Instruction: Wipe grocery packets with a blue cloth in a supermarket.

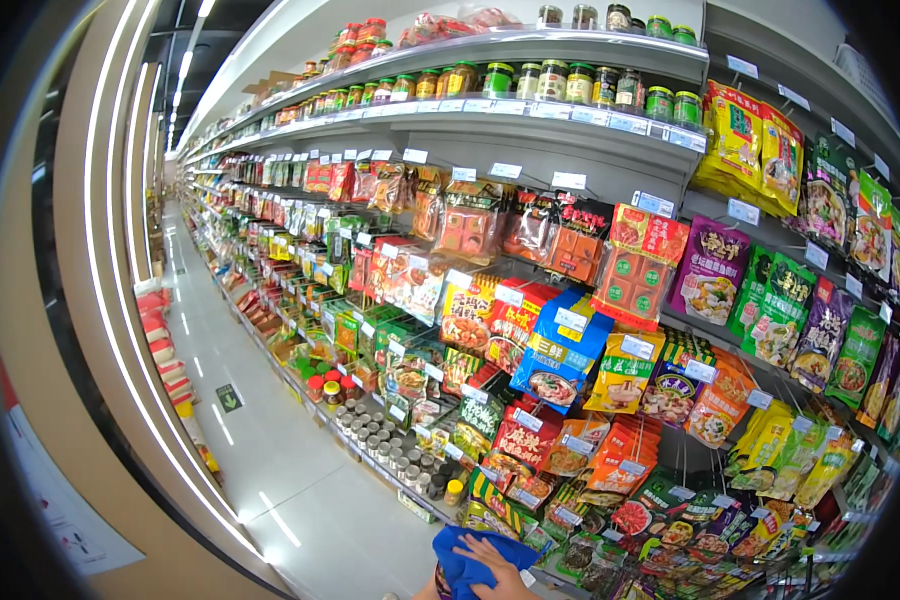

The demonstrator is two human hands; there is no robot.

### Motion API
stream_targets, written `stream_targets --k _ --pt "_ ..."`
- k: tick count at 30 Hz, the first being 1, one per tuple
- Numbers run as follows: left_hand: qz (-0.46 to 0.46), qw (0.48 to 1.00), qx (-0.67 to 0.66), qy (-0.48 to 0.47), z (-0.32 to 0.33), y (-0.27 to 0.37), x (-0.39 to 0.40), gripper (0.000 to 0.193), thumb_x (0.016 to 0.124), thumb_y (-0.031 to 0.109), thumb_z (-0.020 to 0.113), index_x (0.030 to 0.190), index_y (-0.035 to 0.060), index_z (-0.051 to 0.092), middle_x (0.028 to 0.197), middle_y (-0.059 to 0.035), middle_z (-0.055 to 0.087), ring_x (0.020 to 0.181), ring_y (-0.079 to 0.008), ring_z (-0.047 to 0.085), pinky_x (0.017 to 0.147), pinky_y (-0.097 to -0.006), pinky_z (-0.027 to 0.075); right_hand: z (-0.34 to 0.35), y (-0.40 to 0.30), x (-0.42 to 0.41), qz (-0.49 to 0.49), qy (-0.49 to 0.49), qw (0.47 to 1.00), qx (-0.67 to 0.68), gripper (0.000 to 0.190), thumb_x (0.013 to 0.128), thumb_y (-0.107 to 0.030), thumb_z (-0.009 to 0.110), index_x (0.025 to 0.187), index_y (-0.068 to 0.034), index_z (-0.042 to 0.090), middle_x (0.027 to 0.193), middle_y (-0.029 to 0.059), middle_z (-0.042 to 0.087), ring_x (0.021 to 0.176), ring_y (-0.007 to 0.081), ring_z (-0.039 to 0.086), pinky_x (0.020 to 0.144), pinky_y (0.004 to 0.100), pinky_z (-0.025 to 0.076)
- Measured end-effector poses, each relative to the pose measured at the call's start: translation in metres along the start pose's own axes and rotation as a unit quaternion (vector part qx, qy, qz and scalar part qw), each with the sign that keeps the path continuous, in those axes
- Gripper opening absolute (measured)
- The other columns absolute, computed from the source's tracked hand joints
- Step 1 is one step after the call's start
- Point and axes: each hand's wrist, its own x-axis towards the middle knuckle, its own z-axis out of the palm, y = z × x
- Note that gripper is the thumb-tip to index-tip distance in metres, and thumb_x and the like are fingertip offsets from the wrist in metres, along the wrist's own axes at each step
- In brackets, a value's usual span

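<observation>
At the bottom edge my right hand (496, 571) lies spread over a blue cloth (456, 556), its fingers pressing the cloth against something beneath. A thin strip of a dark, colourful packet (442, 583) shows under the cloth's left side. Only a sliver of my left hand (423, 592) appears beside that packet; its fingers are hidden. Just beyond the cloth hang green and yellow striped seasoning packets (487, 510) on the lower hooks of the shelf rack.
Shelving rises ahead and to the right, with hanging seasoning packets (562, 352) and price tags. Glass jars (551, 81) line upper shelves; small tins (390, 450) and a yellow-lidded jar (454, 492) stand low. A tiled aisle (322, 517) runs left, beside a lit panel (109, 300).
</observation>
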Motion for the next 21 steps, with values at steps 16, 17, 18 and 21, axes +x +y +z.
stream_targets --k 16,17,18,21 --pt "0.047 0.999 -0.006 0.010 -0.019 0.024 -0.095 0.050 0.086 0.034 0.041 0.127 0.0067 0.033 0.118 -0.0151 0.049 0.103 -0.0285 0.052 0.088 -0.0442 0.042 0.079 0.037 0.015 0.029 -0.099 0.993 0.056 0.050 0.075 -0.020 0.054 0.121 -0.002 0.044 0.126 0.0137 0.045 0.110 0.0235 0.048 0.092 0.0287 0.035" --pt "0.051 0.999 -0.010 0.006 -0.020 0.031 -0.101 0.050 0.086 0.035 0.040 0.127 0.0067 0.033 0.118 -0.0151 0.049 0.103 -0.0286 0.052 0.088 -0.0443 0.042 0.087 0.032 0.014 0.005 -0.138 0.988 0.070 0.050 0.075 -0.019 0.053 0.121 -0.001 0.044 0.128 0.0131 0.042 0.112 0.0236 0.046 0.093 0.0288 0.034" --pt "0.056 0.998 -0.015 0.001 -0.022 0.038 -0.106 0.050 0.086 0.035 0.040 0.127 0.0067 0.033 0.118 -0.0152 0.049 0.103 -0.0287 0.052 0.088 -0.0444 0.042 0.094 0.020 0.013 -0.017 -0.179 0.980 0.083 0.050 0.075 -0.017 0.053 0.121 -0.001 0.044 0.131 0.0124 0.039 0.114 0.0237 0.044 0.094 0.0289 0.033" --pt "0.085 0.996 -0.032 -0.020 -0.025 0.068 -0.121 0.051 0.086 0.036 0.040 0.127 0.0068 0.033 0.118 -0.0152 0.048 0.103 -0.0289 0.051 0.088 -0.0448 0.041 0.112 -0.018 0.011 -0.088 -0.258 0.956 0.110 0.049 0.072 -0.010 0.052 0.120 -0.001 0.046 0.133 0.0131 0.036 0.122 0.0257 0.034 0.099 0.0342 0.026"
